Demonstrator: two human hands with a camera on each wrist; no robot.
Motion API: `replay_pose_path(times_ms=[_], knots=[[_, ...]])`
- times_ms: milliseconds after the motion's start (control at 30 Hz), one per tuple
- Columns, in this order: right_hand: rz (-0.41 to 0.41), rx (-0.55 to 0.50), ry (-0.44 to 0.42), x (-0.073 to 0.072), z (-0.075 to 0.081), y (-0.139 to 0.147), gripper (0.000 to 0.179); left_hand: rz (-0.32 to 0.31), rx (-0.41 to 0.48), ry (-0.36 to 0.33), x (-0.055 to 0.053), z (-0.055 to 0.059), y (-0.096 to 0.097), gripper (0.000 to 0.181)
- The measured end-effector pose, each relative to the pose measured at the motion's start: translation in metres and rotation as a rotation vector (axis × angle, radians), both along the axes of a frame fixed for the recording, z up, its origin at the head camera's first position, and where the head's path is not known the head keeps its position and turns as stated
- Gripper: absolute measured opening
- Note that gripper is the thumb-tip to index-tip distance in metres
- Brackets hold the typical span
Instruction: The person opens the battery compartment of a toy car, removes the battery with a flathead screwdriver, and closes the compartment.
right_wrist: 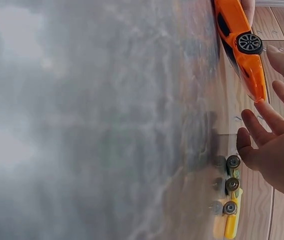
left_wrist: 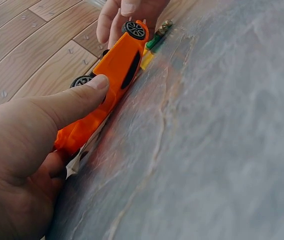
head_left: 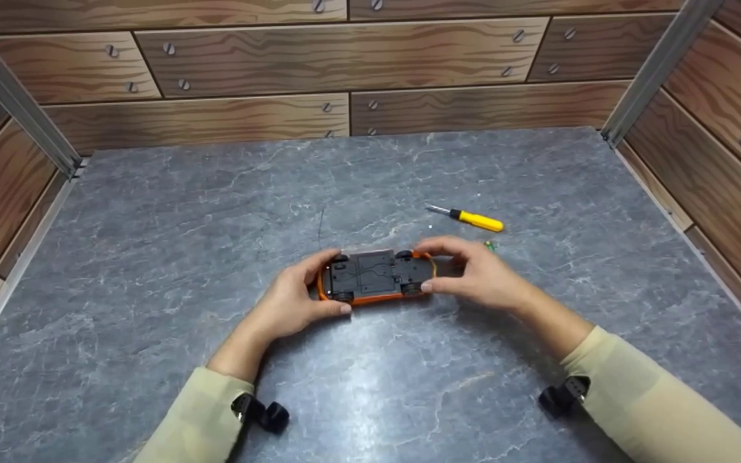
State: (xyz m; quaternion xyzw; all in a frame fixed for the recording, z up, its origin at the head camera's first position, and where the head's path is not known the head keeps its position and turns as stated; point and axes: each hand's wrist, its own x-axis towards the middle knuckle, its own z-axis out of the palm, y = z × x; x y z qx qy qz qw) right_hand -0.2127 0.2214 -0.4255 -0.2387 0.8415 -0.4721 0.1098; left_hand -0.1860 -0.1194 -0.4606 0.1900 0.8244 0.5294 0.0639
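An orange toy car (head_left: 380, 276) is upside down between my hands, its black underside and wheels facing up. My left hand (head_left: 287, 299) grips one end, thumb along the near side and fingers around the far side. At the other end is my right hand (head_left: 486, 276), its thumb and forefinger spanning the car's corners. In the right wrist view the fingers of the right hand (right_wrist: 277, 145) are spread loosely, and the thumb tip looks slightly apart from the wheel (right_wrist: 249, 44). The left wrist view shows the left thumb pressed on the orange side of the car (left_wrist: 116, 70).
A yellow-handled screwdriver (head_left: 476, 220) lies beyond my right hand. Between them sits a small green part (head_left: 489, 245) with round metal pieces, mostly hidden in the head view. A thin dark wire (head_left: 321, 225) lies behind the car. Wood-patterned walls (head_left: 345, 58) border the grey tabletop (head_left: 171, 257).
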Motion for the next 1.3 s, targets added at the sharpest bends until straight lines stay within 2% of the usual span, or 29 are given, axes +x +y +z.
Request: replay_pose_path(times_ms=[200, 400, 633, 867, 1133, 1300], knots=[[0.022, -0.019, -0.034, 0.002, -0.004, 0.001, 0.059, 0.004, 0.0, 0.001, 0.0, 0.0, 0.0, 0.099], [0.032, -0.026, 0.005, 0.002, -0.005, 0.001, 0.059, -0.002, 0.004, -0.007, 0.0, 0.001, -0.001, 0.102], [0.056, -0.06, 0.013, 0.001, -0.008, 0.0, 0.058, -0.026, -0.015, 0.007, 0.001, 0.004, -0.007, 0.106], [0.047, -0.068, -0.008, 0.003, -0.007, 0.001, 0.06, -0.017, -0.01, 0.018, 0.0, 0.005, -0.014, 0.097], [0.026, -0.062, -0.044, 0.004, -0.007, 0.0, 0.061, -0.006, 0.013, -0.007, 0.0, 0.006, -0.016, 0.091], [0.025, -0.106, -0.068, 0.005, -0.007, -0.001, 0.062, 0.008, 0.053, -0.013, -0.001, 0.006, -0.015, 0.085]])
